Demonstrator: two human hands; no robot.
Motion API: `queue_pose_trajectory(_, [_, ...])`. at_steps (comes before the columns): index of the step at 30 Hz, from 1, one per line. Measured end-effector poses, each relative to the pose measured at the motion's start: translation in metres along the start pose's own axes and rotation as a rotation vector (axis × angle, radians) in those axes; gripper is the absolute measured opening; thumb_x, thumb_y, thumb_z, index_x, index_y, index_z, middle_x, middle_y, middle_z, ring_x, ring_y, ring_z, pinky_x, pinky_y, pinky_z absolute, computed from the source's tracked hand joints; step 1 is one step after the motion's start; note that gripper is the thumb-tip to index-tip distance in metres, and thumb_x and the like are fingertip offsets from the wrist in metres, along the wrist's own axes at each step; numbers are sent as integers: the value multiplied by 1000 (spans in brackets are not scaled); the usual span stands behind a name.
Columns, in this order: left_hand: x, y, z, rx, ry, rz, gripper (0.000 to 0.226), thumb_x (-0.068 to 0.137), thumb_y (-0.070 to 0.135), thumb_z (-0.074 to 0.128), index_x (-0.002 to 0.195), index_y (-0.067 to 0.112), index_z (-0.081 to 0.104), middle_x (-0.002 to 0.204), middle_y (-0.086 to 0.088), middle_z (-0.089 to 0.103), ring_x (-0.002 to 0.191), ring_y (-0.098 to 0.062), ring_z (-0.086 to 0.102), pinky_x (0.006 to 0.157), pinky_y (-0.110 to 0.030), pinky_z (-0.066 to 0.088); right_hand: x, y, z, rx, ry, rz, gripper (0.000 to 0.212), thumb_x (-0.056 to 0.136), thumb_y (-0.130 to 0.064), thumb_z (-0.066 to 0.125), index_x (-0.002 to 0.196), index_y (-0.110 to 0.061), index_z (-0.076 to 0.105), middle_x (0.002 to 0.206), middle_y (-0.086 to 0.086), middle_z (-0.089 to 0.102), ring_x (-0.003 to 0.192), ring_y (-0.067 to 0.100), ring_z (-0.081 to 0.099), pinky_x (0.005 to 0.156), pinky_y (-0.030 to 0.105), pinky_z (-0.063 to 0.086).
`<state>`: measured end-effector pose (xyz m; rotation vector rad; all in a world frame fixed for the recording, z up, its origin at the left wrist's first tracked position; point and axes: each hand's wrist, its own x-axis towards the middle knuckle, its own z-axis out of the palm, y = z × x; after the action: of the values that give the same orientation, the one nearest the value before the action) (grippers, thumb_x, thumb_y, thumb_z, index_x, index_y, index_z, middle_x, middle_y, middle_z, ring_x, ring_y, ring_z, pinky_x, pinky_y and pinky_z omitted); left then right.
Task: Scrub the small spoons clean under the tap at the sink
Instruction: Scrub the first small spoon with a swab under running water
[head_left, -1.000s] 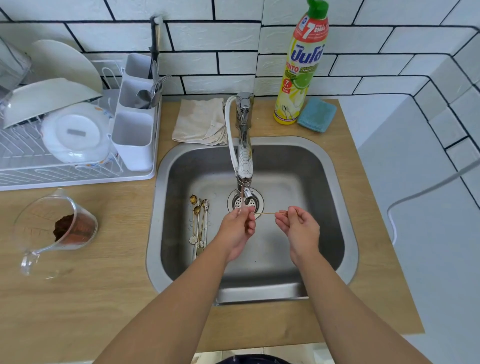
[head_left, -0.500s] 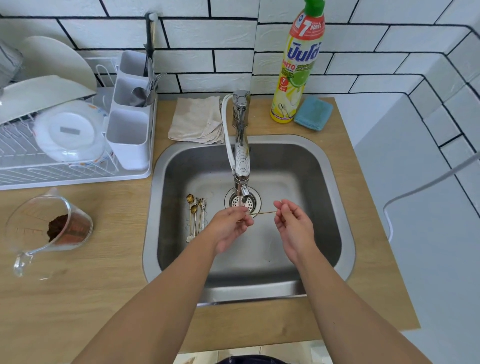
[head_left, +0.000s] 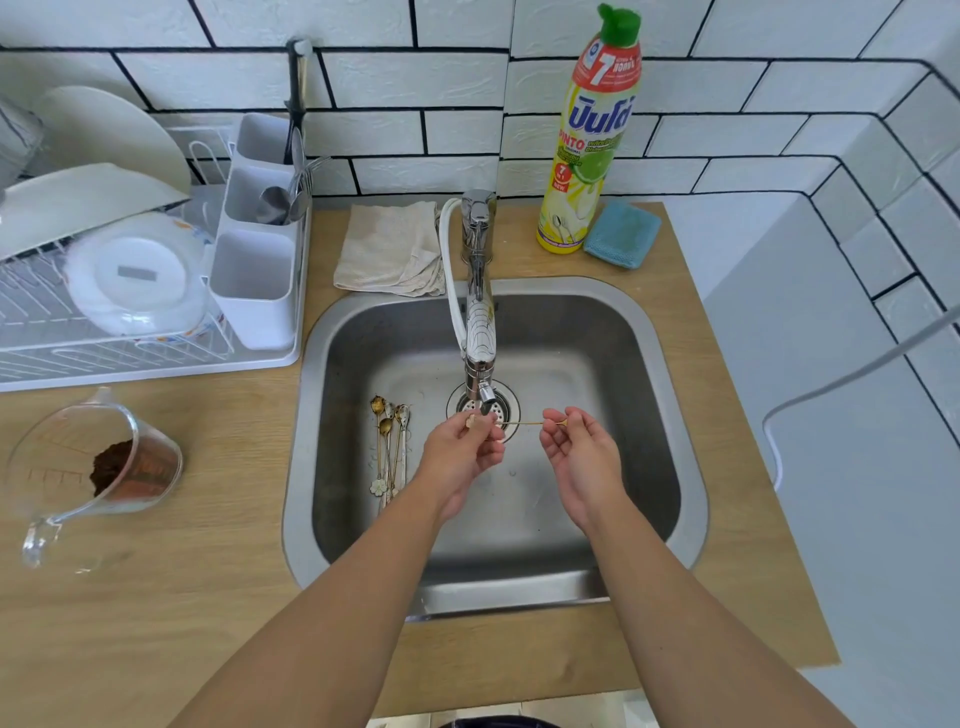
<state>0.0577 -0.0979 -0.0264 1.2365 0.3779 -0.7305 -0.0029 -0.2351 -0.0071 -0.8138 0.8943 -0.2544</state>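
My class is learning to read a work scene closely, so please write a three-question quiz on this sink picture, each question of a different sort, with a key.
1. True or false: the gold spoon is held at both ends, by the left hand and the right hand.
2. Where do the other small spoons lie?
A. in the dish rack
B. on the floor of the sink, left of the drain
C. on the folded cloth
3. Fill in: the blue sponge sits just right of the ______ bottle.

Key
1. True; it lies level under the tap.
2. B
3. dish soap
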Motion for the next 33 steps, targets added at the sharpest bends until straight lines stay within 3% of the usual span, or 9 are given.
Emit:
queue_pose_trajectory(4, [1, 2, 1, -2, 79, 8, 27, 99, 28, 60, 94, 3, 68, 66, -5, 65, 52, -9, 58, 49, -18, 50, 1, 4, 1, -18, -28, 9, 15, 110, -12, 43, 105, -9, 57, 96, 12, 71, 75, 13, 66, 73, 23, 59])
queue_pose_trajectory(8, [-3, 4, -1, -100, -77, -30, 26, 104, 19, 47, 114, -1, 60, 94, -14, 73, 80, -18, 75, 69, -21, 58, 4, 4, -1, 35, -17, -1, 13, 111, -13, 42, 114, -7, 54, 103, 12, 72, 78, 12, 67, 78, 23, 58])
queue_pose_trajectory(10, [-6, 5, -4, 25, -90, -47, 23, 104, 24, 50, 114, 6, 62, 97, -9, 76, 78, -17, 75, 66, -25, 58, 5, 5, -1, 31, -3, -6, 11, 109, -10, 47, 116, -7, 54, 103, 11, 73, 75, 10, 67, 76, 22, 59])
queue_pose_trajectory(14, [-7, 1, -14, 188, 138, 31, 16, 100, 27, 57, 100, 14, 66, 80, 0, 75, 52, -8, 60, 52, -19, 46, 1, 22, 14, -72, 20, 61, 11, 99, -7, 64, 109, -9, 63, 95, 4, 74, 73, 6, 63, 66, 18, 52])
queue_pose_trajectory(18, [-10, -2, -32, 328, 245, 113, 16, 96, 25, 63, 88, 16, 71, 70, 3, 70, 52, -6, 50, 52, -22, 44, -12, 56, 42, -311, -46, 102, 12, 90, -10, 75, 102, -9, 72, 82, -2, 73, 74, 8, 65, 66, 19, 47])
queue_pose_trajectory(21, [-11, 4, -39, 280, 241, 117, 15, 96, 21, 63, 90, 11, 73, 66, 1, 67, 50, -6, 52, 51, -21, 47, -16, 69, 54, -338, -68, 101, 4, 91, -9, 74, 95, -12, 74, 87, -1, 77, 87, 15, 71, 79, 23, 55])
queue_pose_trajectory(25, [-15, 5, -47, 238, 198, 59, 14, 96, 20, 64, 91, 8, 71, 71, -4, 72, 54, -7, 58, 56, -21, 52, -7, 60, 49, -270, -1, 70, 11, 95, -16, 71, 97, -7, 79, 87, -5, 75, 80, 9, 61, 64, 13, 47])
queue_pose_trajectory(28, [-20, 1, -44, 169, 215, 12, 14, 96, 19, 65, 90, 7, 71, 71, -4, 73, 56, -7, 61, 56, -19, 53, -8, 64, 47, -227, 73, 74, 14, 97, -20, 70, 99, -9, 79, 83, -9, 74, 73, 6, 54, 65, 17, 43])
queue_pose_trajectory(33, [-23, 2, -52, 44, 239, -45, 15, 96, 16, 64, 90, 3, 69, 70, -7, 69, 51, -6, 59, 52, -17, 54, -16, 70, 48, -421, -120, 150, 6, 90, -13, 77, 95, -16, 77, 91, -4, 76, 81, 7, 63, 72, 19, 46])
